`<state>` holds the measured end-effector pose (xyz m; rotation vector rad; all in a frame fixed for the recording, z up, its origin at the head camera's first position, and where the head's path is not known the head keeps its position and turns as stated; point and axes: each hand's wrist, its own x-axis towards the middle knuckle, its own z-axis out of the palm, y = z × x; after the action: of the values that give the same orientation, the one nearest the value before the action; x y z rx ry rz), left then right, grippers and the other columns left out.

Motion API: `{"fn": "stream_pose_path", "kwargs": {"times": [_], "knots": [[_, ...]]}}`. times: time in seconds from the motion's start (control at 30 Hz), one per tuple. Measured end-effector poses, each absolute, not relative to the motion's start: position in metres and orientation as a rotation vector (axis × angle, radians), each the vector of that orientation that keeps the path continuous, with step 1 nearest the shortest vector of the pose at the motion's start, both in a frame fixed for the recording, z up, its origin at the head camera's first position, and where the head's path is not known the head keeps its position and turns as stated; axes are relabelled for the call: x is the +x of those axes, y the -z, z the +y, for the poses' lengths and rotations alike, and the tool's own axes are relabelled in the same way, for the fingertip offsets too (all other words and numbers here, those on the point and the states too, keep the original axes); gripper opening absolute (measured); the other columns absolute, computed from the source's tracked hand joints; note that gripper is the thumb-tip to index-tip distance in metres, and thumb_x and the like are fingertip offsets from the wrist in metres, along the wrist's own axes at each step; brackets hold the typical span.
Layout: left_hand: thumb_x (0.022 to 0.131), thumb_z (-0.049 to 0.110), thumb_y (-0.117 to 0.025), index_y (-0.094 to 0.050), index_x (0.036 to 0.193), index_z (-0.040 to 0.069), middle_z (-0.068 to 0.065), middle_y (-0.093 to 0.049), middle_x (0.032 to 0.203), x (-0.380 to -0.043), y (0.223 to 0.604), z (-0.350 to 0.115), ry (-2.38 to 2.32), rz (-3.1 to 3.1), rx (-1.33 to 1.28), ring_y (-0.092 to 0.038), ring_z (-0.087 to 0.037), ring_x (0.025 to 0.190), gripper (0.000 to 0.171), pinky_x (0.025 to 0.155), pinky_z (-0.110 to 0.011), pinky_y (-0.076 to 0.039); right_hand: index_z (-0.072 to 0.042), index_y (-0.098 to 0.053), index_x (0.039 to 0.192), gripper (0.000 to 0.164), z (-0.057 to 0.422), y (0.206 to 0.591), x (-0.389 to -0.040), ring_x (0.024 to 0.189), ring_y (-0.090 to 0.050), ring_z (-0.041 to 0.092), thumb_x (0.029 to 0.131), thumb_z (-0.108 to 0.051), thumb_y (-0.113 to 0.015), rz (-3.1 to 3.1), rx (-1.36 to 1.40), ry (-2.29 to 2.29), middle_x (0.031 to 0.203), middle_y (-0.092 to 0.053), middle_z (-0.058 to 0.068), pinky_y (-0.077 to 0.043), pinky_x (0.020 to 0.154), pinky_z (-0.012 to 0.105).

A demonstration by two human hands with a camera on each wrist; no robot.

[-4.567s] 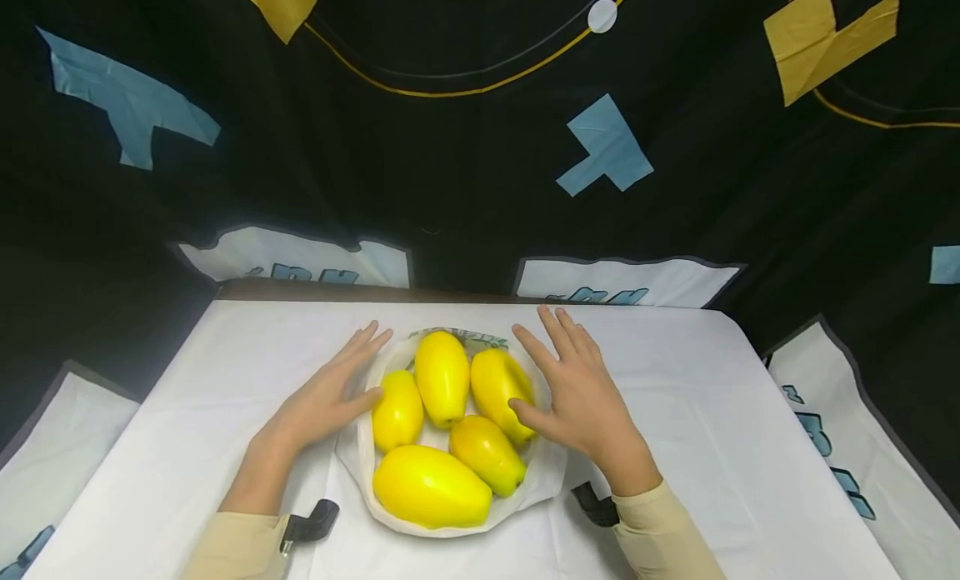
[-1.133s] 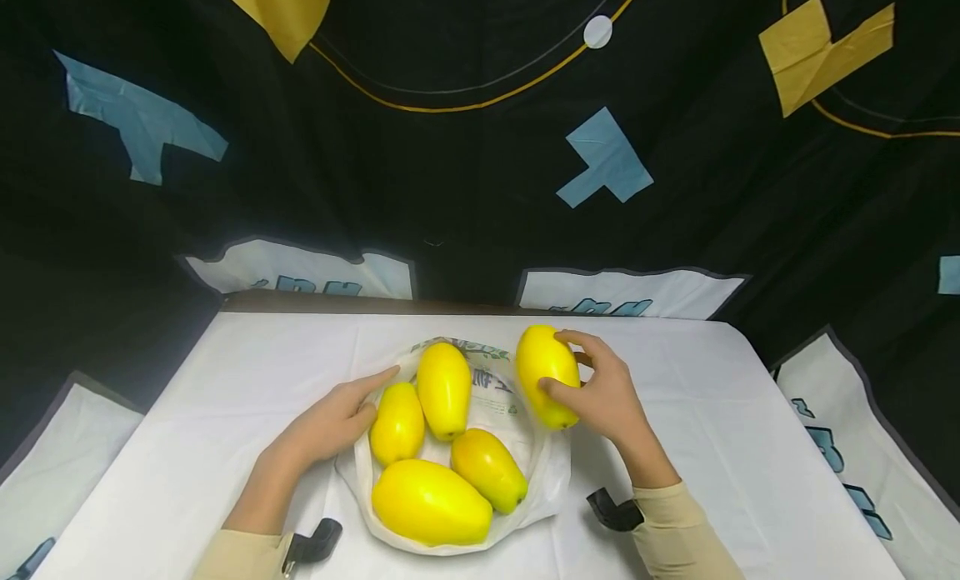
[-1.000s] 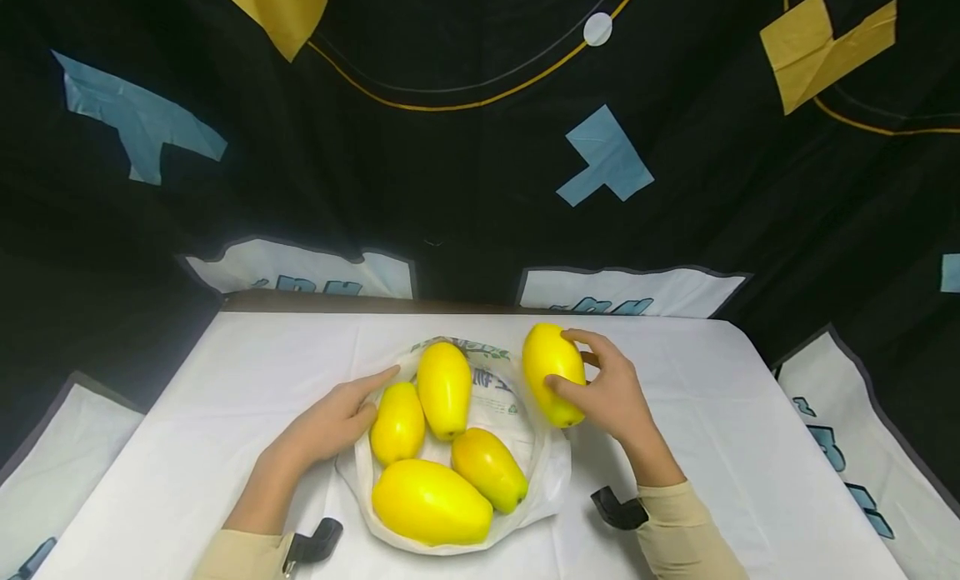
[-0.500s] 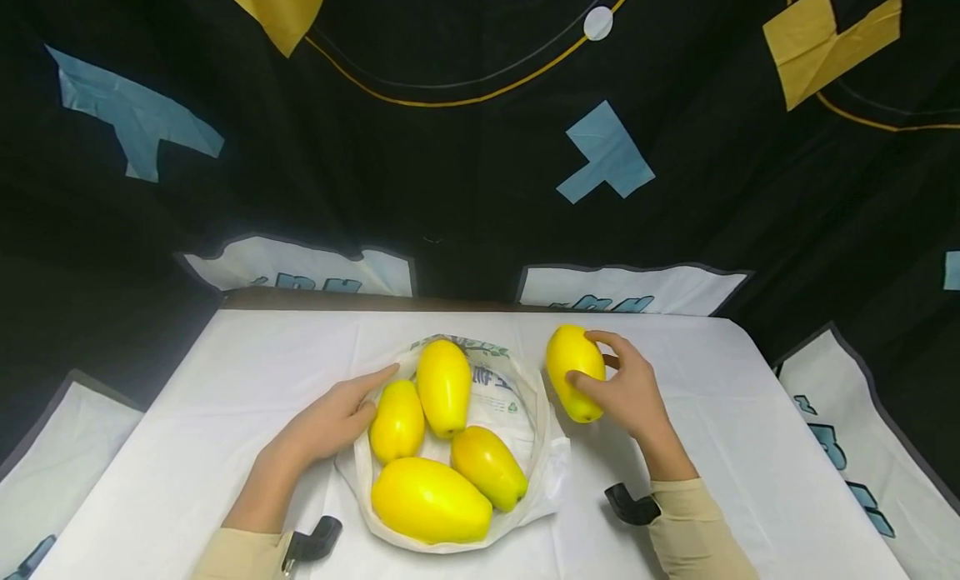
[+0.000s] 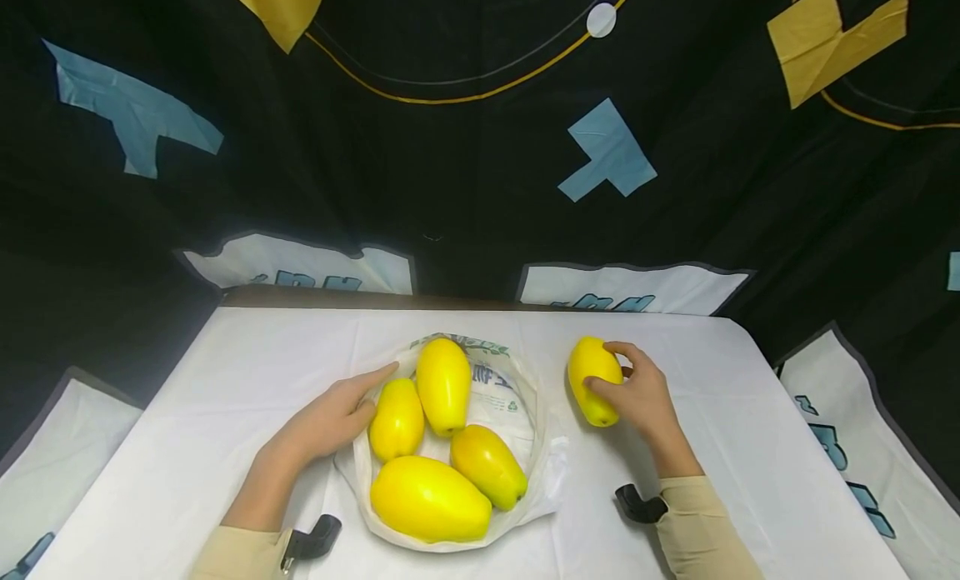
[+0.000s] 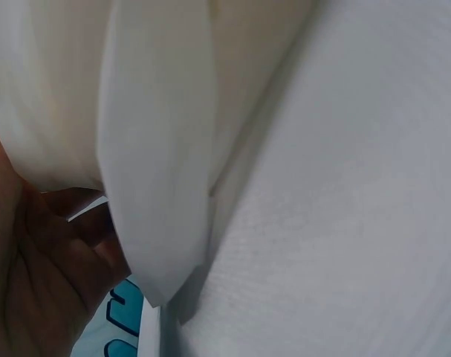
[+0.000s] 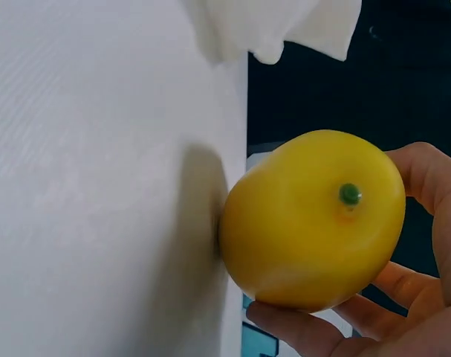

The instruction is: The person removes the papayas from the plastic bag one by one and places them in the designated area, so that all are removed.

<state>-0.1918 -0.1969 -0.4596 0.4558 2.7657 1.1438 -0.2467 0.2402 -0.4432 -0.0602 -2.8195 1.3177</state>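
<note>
To the right of the white plastic bag (image 5: 502, 409), my right hand (image 5: 641, 392) grips a smooth yellow mango (image 5: 590, 378), thumb on the near side and fingers round the far side. The right wrist view shows this mango's green stem end, its lower side right at the white tabletop. My left hand (image 5: 333, 417) holds the bag's left rim, index finger stretched along it; in the left wrist view the bag's side (image 6: 154, 149) partly hides the fingers. Inside the bag lie several more mangoes, including a large one (image 5: 431, 498) in front and a greenish-tipped one (image 5: 487, 466).
A white cloth covers the table (image 5: 247, 355), whose back edge meets a black curtain (image 5: 450, 180) with blue and gold patches. Black curved mounts stick out from both wrists. White printed panels hang behind and beside the table.
My right hand has lifted one mango from the bag's right side and carried it right, then down to the table. My left hand has moved onto the bag's rim and stayed there.
</note>
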Motion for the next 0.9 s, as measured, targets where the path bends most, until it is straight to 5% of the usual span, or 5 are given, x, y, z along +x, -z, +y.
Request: {"fn": "stream_pose_path", "kwargs": {"times": [0.53,0.9], "knots": [[0.098,0.015,-0.049,-0.038,0.152,0.024,0.002,-0.039,0.152,-0.19,0.459,-0.197,-1.145,2.75,0.413,-0.031,-0.025,0.142,0.056,0.112,-0.052,-0.03,-0.016,-0.049,0.139,0.069,0.242,0.442,-0.248,0.133,-0.039,0.04,0.078,-0.027,-0.078,-2.814,-0.07,-1.317,0.15,-0.039,0.012,-0.041,0.102,0.059],[0.099,0.019,-0.049,-0.037,0.152,0.027,0.004,-0.039,0.152,-0.189,0.46,-0.197,-1.155,2.746,0.4,-0.031,-0.025,0.142,0.055,0.112,-0.053,-0.03,-0.018,-0.056,0.136,0.064,0.221,0.407,-0.227,0.137,-0.037,0.025,0.077,-0.017,-0.08,-2.602,0.267,-1.25,0.147,-0.043,-0.001,-0.034,0.111,0.047]]}}
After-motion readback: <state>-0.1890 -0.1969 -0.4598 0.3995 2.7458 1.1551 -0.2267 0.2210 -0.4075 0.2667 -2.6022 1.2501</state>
